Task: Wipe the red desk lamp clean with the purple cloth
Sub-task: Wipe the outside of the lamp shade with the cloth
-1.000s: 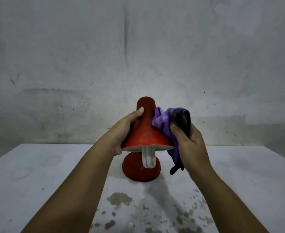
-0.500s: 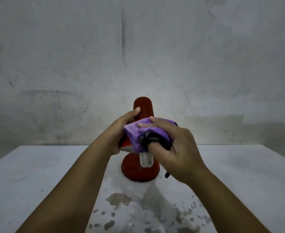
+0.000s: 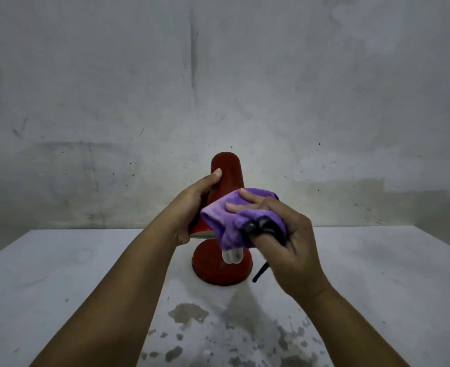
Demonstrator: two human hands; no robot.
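The red desk lamp (image 3: pixel 228 170) stands at the middle of the white table, its round base (image 3: pixel 213 271) flat on the surface and a white bulb (image 3: pixel 233 256) hanging below the shade. My left hand (image 3: pixel 194 205) grips the left side of the shade, thumb up on the neck. My right hand (image 3: pixel 285 239) holds the purple cloth (image 3: pixel 226 221) bunched against the front of the shade, covering most of it. A black edge of the cloth wraps around my fingers, and a black strap (image 3: pixel 261 272) dangles beside the base.
The white table (image 3: pixel 59 274) has dark worn patches (image 3: pixel 189 313) in front of the lamp. A stained grey wall (image 3: pixel 218 88) rises directly behind the table's far edge.
My right hand has carried the cloth from the right side of the shade across to its front and left. My left hand has kept its hold on the shade.
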